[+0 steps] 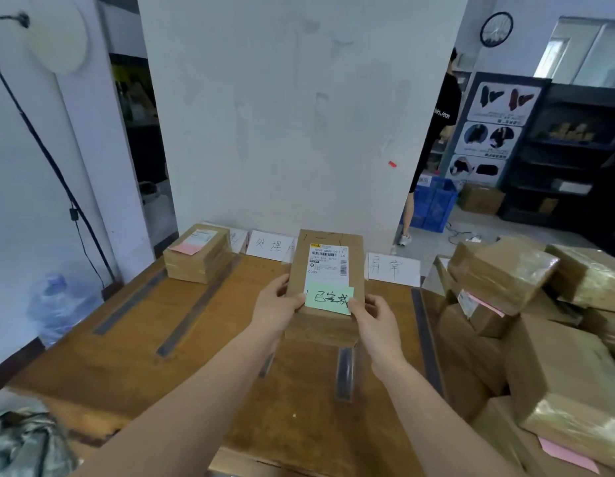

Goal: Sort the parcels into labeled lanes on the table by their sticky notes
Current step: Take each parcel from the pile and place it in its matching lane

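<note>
I hold a brown cardboard parcel (325, 290) above the middle of the wooden table (134, 359). It carries a white shipping label and a green sticky note (329, 300) with handwriting. My left hand (276, 308) grips its left side with the thumb on top. My right hand (376, 321) grips its right side, thumb at the note's corner. Another parcel (197, 253) with a pink sticky note lies in the far left lane. White lane labels (393, 269) stand along the table's far edge.
Dark tape strips (196, 308) divide the table into lanes. A heap of several brown parcels (526, 325) fills the right side. A white pillar rises behind the table. A person stands at the back right near blue crates (433, 204).
</note>
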The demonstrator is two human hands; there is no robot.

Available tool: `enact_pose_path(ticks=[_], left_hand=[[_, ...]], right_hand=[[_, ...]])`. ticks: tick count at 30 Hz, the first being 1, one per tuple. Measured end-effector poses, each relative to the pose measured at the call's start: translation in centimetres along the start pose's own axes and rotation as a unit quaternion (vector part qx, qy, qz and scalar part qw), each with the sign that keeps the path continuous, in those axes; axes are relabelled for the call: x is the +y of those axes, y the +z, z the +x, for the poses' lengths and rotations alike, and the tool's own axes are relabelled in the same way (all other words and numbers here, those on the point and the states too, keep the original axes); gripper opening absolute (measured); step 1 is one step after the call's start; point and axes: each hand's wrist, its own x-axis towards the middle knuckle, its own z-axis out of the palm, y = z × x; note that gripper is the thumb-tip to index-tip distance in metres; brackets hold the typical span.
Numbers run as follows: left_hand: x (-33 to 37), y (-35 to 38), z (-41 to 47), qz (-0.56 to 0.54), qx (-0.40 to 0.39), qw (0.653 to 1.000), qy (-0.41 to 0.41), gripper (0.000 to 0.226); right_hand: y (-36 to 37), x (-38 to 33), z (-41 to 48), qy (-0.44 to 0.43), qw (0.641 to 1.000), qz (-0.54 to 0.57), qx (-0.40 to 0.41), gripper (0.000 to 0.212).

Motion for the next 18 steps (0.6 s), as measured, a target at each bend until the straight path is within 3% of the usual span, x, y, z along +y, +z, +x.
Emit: enact_pose_path(ticks=[7,11,18], left_hand=[[-2.2,1.3,6.2,0.030,0.007,0.999,-0.037,0.059],[-3.0,3.0,9.9,0.052,0.006,0.997,-0.051,0.057],[-4.7,4.6,15.9,0.085,0.028,0.992,-0.087,0.048]], right_hand=[[1.0,1.7,5.8,0.019,0.998,-0.065,0.011,0.018],[1.1,2.6,9.8,0.026,0.991,-0.127,0.012,0.033],[2.1,4.4,16.5,0.028,0.977,-0.211,0.018,0.038]])
